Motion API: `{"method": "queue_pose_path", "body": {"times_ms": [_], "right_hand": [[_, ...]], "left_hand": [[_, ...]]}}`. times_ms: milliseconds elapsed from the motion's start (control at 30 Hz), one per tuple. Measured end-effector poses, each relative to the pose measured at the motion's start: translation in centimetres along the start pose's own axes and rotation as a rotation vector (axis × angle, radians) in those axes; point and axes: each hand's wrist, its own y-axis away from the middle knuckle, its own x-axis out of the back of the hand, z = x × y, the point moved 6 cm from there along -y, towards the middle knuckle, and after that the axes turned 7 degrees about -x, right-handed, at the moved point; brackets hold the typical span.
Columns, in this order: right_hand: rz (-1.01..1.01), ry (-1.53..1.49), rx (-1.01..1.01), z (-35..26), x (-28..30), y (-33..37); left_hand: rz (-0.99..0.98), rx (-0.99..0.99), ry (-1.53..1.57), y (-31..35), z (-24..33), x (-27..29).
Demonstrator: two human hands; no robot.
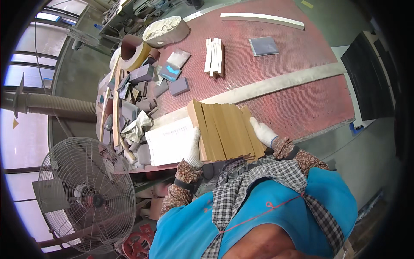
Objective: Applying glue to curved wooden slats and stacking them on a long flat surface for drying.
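A row of light-brown wooden boards [226, 131], pressed face to face, is squeezed between my two white-gloved hands at the near edge of the table. Flat against the leftmost board lies my left hand [195, 149]. My right hand [264, 133] presses on the right end of the row, where a few boards slant and sit unevenly. The fingers behind the boards are partly hidden. A white printed sheet of paper [169, 143] lies beside my left hand.
The red meshed tabletop [284, 103] carries a long pale strip [280, 83], a small bundle of white-edged wood pieces [214, 58], a grey square pad [264, 46] and a curved white strip [263, 19]. Sanding blocks [179, 86] and a tape roll [134, 54] crowd the left. A caged fan [88, 194] stands left.
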Motion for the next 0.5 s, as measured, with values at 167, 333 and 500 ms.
{"method": "queue_pose_path", "body": {"times_ms": [167,333,500], "right_hand": [[0.213,0.653,0.095,-4.0,0.2,3.1],[0.291,0.792,0.128,-4.3,1.1,3.8],[0.115,0.113,0.151,-6.0,5.2,6.7]], "left_hand": [[0.062,-0.013,-0.107,0.5,-0.2,-0.9],[0.021,-0.009,-0.099,1.3,-0.4,-4.5],[-0.014,-0.015,-0.29,1.1,-1.1,-10.1]]}}
